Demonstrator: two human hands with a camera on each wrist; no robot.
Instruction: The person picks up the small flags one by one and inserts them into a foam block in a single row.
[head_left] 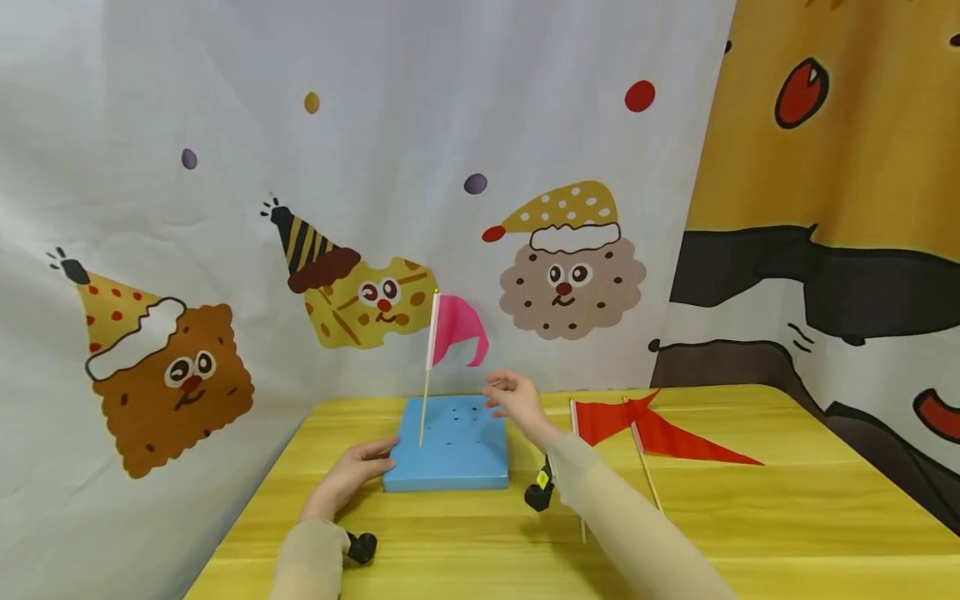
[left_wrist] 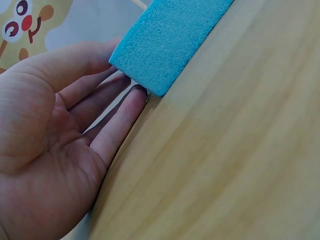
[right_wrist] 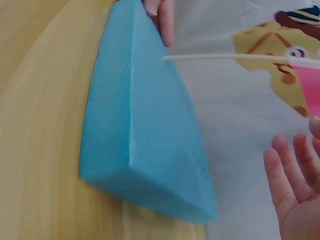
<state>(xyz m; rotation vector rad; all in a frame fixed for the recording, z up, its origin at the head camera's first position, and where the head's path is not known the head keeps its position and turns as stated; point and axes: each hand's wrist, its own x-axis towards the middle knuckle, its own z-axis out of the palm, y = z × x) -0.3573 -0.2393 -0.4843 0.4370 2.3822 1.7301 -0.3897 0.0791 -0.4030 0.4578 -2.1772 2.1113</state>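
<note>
A pink flag (head_left: 456, 327) on a thin wooden stick (head_left: 425, 400) stands upright in a blue foam block (head_left: 450, 467), near the block's left side. Several small dark holes dot the block's top. My left hand (head_left: 351, 475) touches the block's left edge, and in the left wrist view its fingers (left_wrist: 122, 117) lie fairly straight against the foam corner. Above the block's right side my right hand (head_left: 519, 404) hovers with relaxed fingers and nothing in them. The right wrist view shows that hand (right_wrist: 300, 185) apart from both block and flag.
Two red flags, a nearer-left one (head_left: 600, 423) and a longer one (head_left: 690, 442), lie on the wooden table (head_left: 787, 500) to the right, partly behind my right forearm. A white curtain (head_left: 420, 100) with cartoon biscuits hangs behind the table.
</note>
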